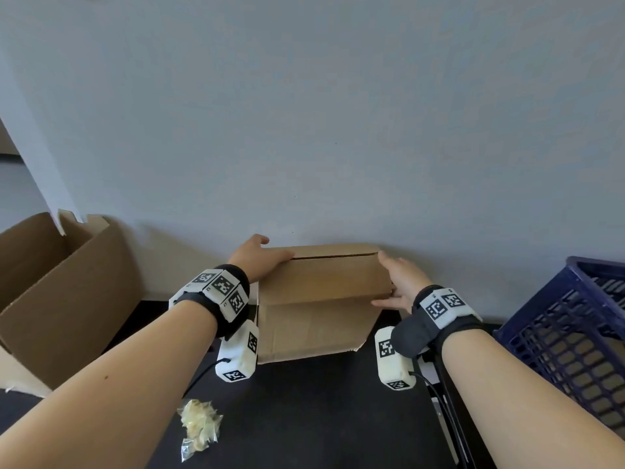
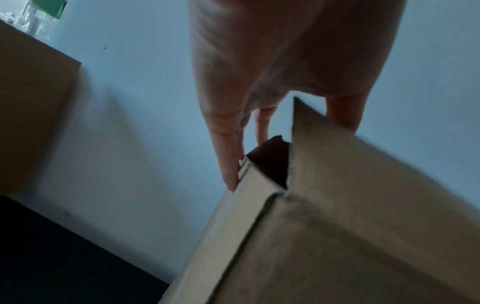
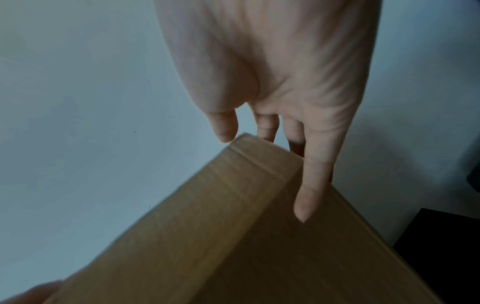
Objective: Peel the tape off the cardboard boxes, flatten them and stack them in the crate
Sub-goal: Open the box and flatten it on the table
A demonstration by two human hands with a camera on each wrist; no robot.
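At the desk's [image 1: 321,418] left edge an open-topped big box [image 1: 67,292] stands against the wall [image 1: 338,130], and a wad of peeled tape [image 1: 199,424] lies toward the near edge, left of centre. The box [image 1: 321,299] in hand sits at the far edge, touching or nearly touching the wall, dead ahead and squarely between the two hands, its long axis running left to right across the desk. The left hand [image 1: 257,258] clasps its far left corner, thumb over the top and fingers [image 2: 228,164] down the end, where a flap stands ajar. The right hand [image 1: 399,282] lies flat and open against the right end, fingers [image 3: 309,185] straight along the cardboard. Neither hand is nearer; each has its own end, so I judge the next move to be a two-handed one, a pull away from the wall or a squeeze to collapse it. The crate [image 1: 568,333], dark blue, stands at the right edge, closest to the right hand, and seems to hold brown card already. No brand or writing can be read on any box; the only print is the black-and-white marker squares on the wristbands [image 1: 223,289].
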